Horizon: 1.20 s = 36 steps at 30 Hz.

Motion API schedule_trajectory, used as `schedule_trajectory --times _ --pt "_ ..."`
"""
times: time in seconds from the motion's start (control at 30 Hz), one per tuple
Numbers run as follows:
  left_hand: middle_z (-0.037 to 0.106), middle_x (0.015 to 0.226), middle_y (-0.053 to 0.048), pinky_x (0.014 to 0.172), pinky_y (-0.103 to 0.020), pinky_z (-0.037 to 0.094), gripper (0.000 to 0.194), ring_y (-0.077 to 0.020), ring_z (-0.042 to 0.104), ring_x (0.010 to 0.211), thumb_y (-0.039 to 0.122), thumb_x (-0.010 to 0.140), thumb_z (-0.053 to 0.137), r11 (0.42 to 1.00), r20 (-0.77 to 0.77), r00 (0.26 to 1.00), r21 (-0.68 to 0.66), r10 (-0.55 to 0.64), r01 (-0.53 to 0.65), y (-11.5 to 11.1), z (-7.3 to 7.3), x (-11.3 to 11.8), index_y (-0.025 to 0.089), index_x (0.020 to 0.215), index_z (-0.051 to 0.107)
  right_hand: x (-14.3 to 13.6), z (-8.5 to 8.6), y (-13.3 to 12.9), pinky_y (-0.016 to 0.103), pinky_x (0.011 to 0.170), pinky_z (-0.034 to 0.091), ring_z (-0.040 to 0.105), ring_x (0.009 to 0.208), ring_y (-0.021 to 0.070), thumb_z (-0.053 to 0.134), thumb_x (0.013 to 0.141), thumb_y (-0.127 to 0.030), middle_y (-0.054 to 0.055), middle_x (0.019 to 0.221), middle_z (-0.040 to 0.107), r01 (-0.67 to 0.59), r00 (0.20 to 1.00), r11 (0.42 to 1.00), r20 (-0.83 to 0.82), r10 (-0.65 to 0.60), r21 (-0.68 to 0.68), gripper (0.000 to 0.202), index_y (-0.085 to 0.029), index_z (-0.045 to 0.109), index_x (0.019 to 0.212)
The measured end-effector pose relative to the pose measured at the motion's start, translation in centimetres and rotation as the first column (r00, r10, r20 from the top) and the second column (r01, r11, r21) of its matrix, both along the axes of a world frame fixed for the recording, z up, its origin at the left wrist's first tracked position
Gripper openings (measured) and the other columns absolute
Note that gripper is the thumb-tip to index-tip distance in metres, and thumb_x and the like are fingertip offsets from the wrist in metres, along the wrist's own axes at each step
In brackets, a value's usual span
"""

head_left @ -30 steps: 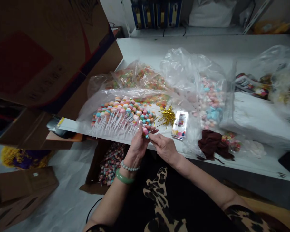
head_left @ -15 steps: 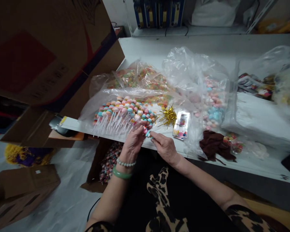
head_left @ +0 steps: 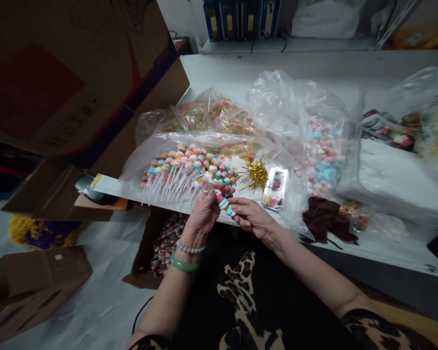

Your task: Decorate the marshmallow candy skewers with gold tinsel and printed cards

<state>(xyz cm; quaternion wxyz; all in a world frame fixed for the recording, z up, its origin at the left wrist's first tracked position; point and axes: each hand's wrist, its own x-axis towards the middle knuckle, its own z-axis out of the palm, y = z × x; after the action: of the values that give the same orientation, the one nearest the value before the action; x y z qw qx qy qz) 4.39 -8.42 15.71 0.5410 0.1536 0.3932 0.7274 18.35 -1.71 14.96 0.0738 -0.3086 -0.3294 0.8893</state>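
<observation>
Fingers (head_left: 245, 202) of right hand (head_left: 258, 219) and left hand (head_left: 203, 211) pinch striped candy (head_left: 225, 204); upper end partly hidden by left fingers, wrapping unclear.

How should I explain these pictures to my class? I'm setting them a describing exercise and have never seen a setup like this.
There is no machine here: a person works with two bare hands. One camera worn on the head takes every view, looking forward and down, so the arms come in from below.

The left hand, with bracelets at its wrist, and the right hand meet at the table's front edge. Between them they hold a short row of coloured pieces that look like sweets.

Behind the hands lie many white sticks with colourful tops. Around them are gold tinsel strips, printed packets, a dark brown cloth and clear plastic bags. What the packets say is too small to read.
</observation>
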Motion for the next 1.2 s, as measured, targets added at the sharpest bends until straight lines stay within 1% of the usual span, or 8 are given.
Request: schedule_trajectory --times 0.13,0.3,0.47,0.63,0.73,0.9,0.97,1.2 --pt "0.071 0.093 -0.008 0.096 -0.039 0.050 0.031 -0.0252 0.065 0.105 0.037 0.074 0.078 0.999 0.023 1.000 -0.052 -0.015 0.016 -0.1 0.5 0.1 0.016 0.095 0.069 0.1 -0.7 1.1 0.010 0.034 0.010 0.013 0.034 0.0001 0.054 0.088 -0.021 -0.009 0.055 0.044 -0.213 0.973 0.900 -0.171 0.157 -0.381 0.006 -0.019 0.053 0.094" --pt "0.071 0.088 -0.006 0.097 -0.041 0.049 0.027 -0.0239 0.066 0.100 0.035 0.073 0.078 1.000 0.041 0.999 -0.029 0.002 -0.001 0.0 0.8 0.3 0.016 0.090 0.070 -0.4 -1.2 0.9 0.011 0.032 0.009 0.008 0.033 -0.0002 0.043 0.095 -0.022 -0.010 0.054 0.038 -0.174 0.975 0.864 -0.203 0.086 -0.472 0.017 -0.017 0.048 0.080" --pt "0.071 0.084 -0.007 0.091 -0.037 0.050 0.028 -0.0233 0.069 0.094 0.032 0.073 0.078 0.993 -0.003 1.000 -0.116 -0.019 0.018 -0.2 0.2 0.5 0.014 0.093 0.069 -0.5 -0.6 -0.1 0.012 0.032 0.012 0.023 0.032 0.0001 0.068 0.078 -0.031 -0.008 0.057 0.053 0.082 0.994 0.987 -0.057 -0.091 -0.135 0.024 -0.018 0.055 0.093" --pt "0.072 0.092 -0.007 0.086 -0.033 0.051 0.029 -0.0204 0.068 0.091 0.033 0.074 0.077 0.992 0.000 1.000 -0.125 0.019 -0.019 -0.2 0.0 0.4 0.015 0.094 0.068 -0.2 0.0 -0.6 0.015 0.034 0.022 0.037 0.036 0.0039 0.068 0.074 -0.042 -0.004 0.060 0.061 0.135 0.990 0.954 0.001 -0.141 0.269 0.030 -0.019 0.057 0.088" --pt "0.071 0.091 -0.007 0.085 -0.031 0.050 0.030 -0.0194 0.067 0.092 0.035 0.074 0.077 0.992 0.005 1.000 -0.128 0.022 -0.022 -0.1 -0.1 0.6 0.014 0.095 0.068 -0.3 -0.1 -0.7 0.018 0.039 0.030 0.039 0.039 0.0058 0.065 0.074 -0.035 -0.006 0.057 0.057 0.149 0.979 0.848 0.045 -0.199 0.508 0.018 -0.020 0.060 0.084" --pt "0.070 0.093 -0.005 0.083 -0.026 0.048 0.025 -0.0159 0.065 0.091 0.031 0.076 0.076 0.988 -0.025 0.998 -0.139 0.065 -0.068 0.2 -0.5 1.7 0.016 0.095 0.069 -0.9 -0.2 -1.6 0.027 0.072 0.047 0.061 0.073 0.0150 0.055 0.082 -0.028 0.001 0.079 0.067 0.101 0.950 0.484 0.060 -0.306 0.869 0.012 -0.022 0.064 0.086" --pt "0.069 0.096 -0.005 0.083 -0.026 0.048 0.026 -0.0150 0.064 0.090 0.034 0.077 0.074 0.989 -0.013 0.997 -0.126 0.077 -0.078 0.2 -0.7 2.1 0.016 0.096 0.070 -1.3 -0.2 -1.9 0.029 0.080 0.047 0.063 0.083 0.0169 0.053 0.084 -0.028 0.003 0.091 0.069 0.110 0.950 0.422 0.031 -0.312 0.900 0.015 -0.023 0.065 0.092" --pt "0.069 0.107 -0.007 0.078 -0.028 0.050 0.038 -0.0171 0.064 0.090 0.026 0.071 0.080 0.983 0.109 0.988 -0.137 -0.108 0.122 -0.6 0.4 0.4 0.017 0.107 0.069 -1.7 -0.3 -0.8 0.020 0.041 0.032 0.039 0.040 0.0071 0.062 0.077 -0.038 -0.006 0.054 0.054 0.250 0.965 0.821 -0.062 -0.255 0.513 0.018 -0.021 0.060 0.083"
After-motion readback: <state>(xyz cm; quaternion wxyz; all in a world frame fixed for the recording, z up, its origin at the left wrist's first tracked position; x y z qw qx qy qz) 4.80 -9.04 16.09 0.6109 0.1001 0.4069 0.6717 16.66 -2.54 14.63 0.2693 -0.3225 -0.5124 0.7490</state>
